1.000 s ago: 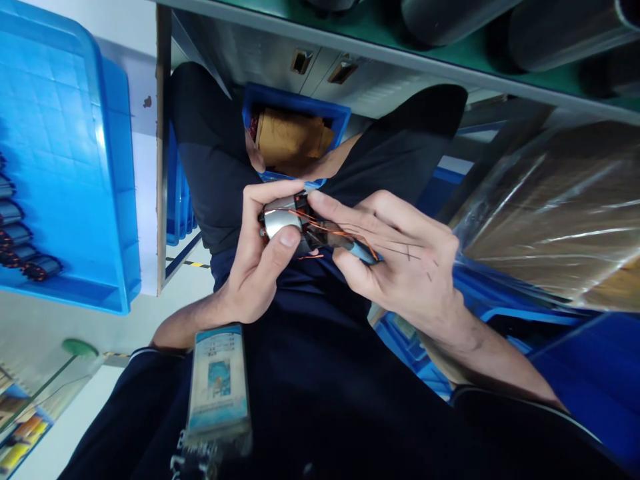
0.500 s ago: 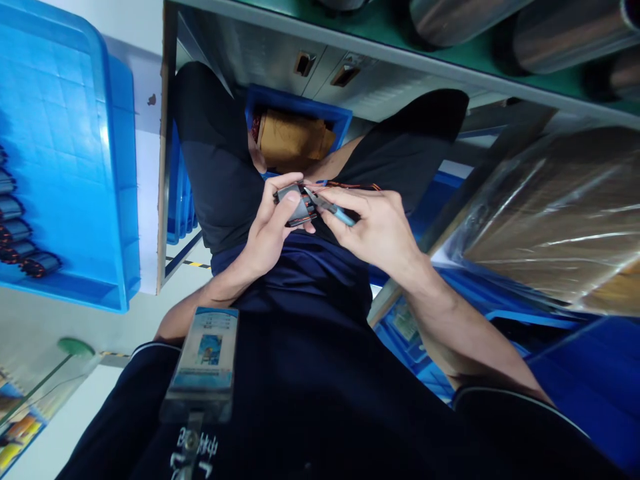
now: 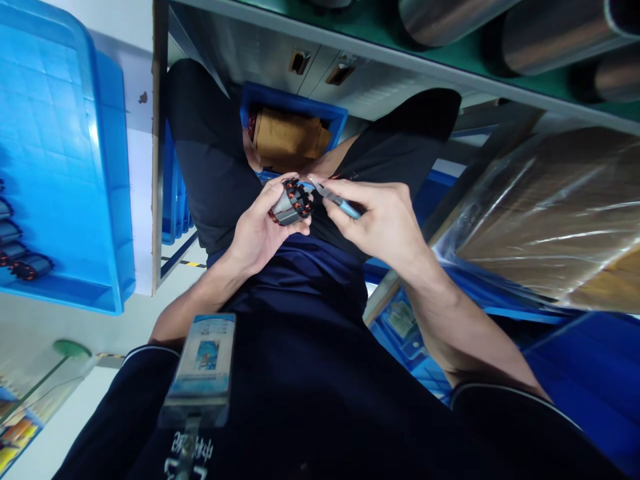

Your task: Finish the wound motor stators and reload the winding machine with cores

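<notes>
My left hand (image 3: 260,230) is closed around a motor stator (image 3: 289,208), a grey cylinder with black end pieces and copper windings. Its wound end is turned toward the right hand. In my right hand (image 3: 383,213) I grip a small pair of pliers or cutters (image 3: 345,203) with light blue handles. The tool's tip lies close beside the stator's wound end; whether it touches cannot be made out. Reddish wires show behind the right fingers, partly hidden.
At left stands a blue tray (image 3: 111,200) with several similar stators (image 3: 30,265). Between my legs is a blue bin (image 3: 337,120) holding brown material (image 3: 290,140). Metal cylinders (image 3: 550,40) rest on the green bench top ahead. A plastic-wrapped brown box (image 3: 550,213) is at right.
The stator has turned in my left hand, so its wound end now faces up and right. The left thumb has shifted off its side. The tool has moved slightly away from it.
</notes>
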The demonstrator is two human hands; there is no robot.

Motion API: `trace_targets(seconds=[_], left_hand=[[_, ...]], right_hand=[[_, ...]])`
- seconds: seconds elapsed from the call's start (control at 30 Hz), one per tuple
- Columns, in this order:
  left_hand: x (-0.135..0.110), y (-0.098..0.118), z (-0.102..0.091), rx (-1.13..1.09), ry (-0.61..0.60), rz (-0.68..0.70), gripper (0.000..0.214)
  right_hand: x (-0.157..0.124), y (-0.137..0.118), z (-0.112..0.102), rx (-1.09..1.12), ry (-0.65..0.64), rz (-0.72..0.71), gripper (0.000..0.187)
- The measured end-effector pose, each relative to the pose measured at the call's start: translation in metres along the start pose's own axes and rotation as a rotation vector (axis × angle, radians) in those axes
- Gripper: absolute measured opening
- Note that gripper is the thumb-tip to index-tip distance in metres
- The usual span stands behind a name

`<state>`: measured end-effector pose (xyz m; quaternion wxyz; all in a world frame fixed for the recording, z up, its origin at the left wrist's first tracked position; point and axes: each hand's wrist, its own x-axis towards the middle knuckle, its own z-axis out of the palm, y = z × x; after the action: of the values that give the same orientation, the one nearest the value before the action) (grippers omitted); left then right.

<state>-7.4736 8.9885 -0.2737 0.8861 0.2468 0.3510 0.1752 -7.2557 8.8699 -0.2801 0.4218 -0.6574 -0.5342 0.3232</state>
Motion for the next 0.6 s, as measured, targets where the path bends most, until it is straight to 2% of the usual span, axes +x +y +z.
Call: trace_targets(seconds=[0.07, 0.17, 0.33, 0.47, 0.6], left_hand=[[-0.002, 0.002, 0.0, 0.059, 0.011, 0.073, 0.061], [-0.009, 0.005, 0.005, 0.178, 0.014, 0.173, 0.056], [-0.021, 0.008, 0.014, 0.32, -0.054, 0.345, 0.044], [-0.028, 0.009, 0.019, 0.307, -0.098, 0.398, 0.037], [-0.034, 0.011, 0.023, 0.293, -0.134, 0.396, 0.039]], right_hand=[[0.001, 0.002, -0.005, -0.1, -0.001, 0.0, 0.049], [0.0, -0.001, -0.01, -0.277, -0.041, 0.004, 0.064], [-0.006, -0.028, -0.015, -0.455, -0.026, -0.084, 0.073], [-0.009, -0.049, -0.016, -0.543, 0.071, -0.196, 0.072], [-0.009, -0.056, -0.018, -0.542, 0.117, -0.253, 0.073]])
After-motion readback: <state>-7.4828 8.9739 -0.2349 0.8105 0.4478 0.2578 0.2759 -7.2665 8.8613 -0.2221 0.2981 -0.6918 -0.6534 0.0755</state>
